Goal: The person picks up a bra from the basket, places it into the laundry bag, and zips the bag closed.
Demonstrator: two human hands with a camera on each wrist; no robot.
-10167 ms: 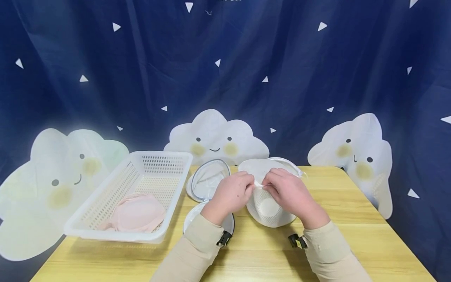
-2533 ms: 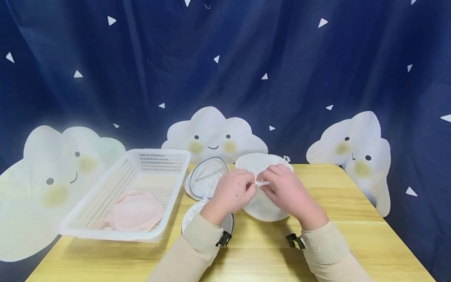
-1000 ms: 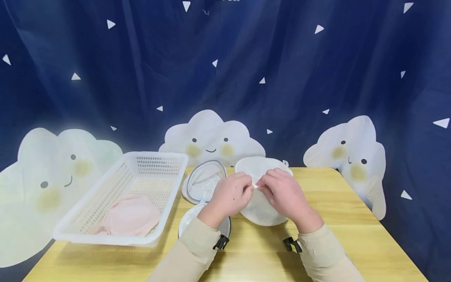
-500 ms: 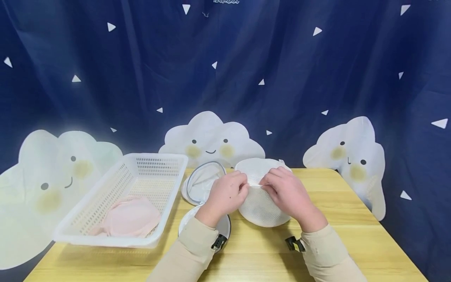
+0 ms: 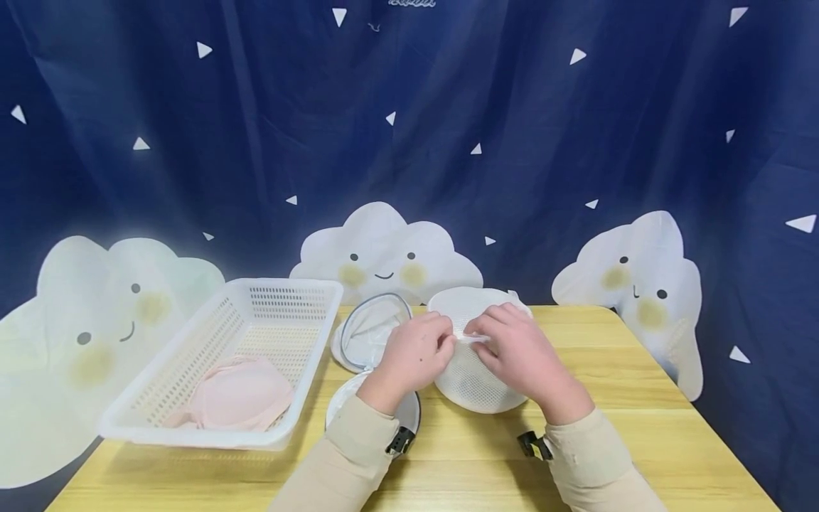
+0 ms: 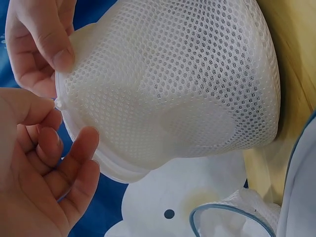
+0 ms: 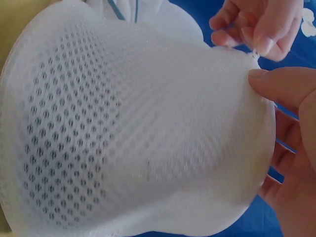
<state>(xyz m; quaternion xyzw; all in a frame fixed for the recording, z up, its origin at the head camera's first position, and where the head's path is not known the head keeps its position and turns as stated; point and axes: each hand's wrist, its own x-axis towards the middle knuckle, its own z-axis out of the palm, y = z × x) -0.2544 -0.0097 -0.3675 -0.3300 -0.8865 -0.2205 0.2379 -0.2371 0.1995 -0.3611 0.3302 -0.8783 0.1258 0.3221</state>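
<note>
A white mesh laundry bag (image 5: 480, 387) stands on the table in front of me, its zippered edge turned up between my hands. My left hand (image 5: 416, 355) pinches the small zipper pull (image 6: 59, 104) between thumb and forefinger, the other fingers loosely bent beside the edge. Close by, my right hand (image 5: 521, 352) grips the zipper edge, thumb on the near side (image 7: 261, 81) and fingers behind it. In the left wrist view a paler rounded shape shows faintly through the mesh.
At the left stands a white plastic basket (image 5: 192, 435) with a pale pink bra (image 5: 239, 398) in it. A second white bag with dark blue trim (image 5: 374, 334) lies unfolded between basket and hands, partly under my left forearm. Behind the wooden table (image 5: 614, 441) hangs a blue curtain (image 5: 409, 107).
Ten seconds ago the bag gaped and a loose white strip stood out at its far right; now its edges lie together. Lately my hands have shifted only slightly along the zipper.
</note>
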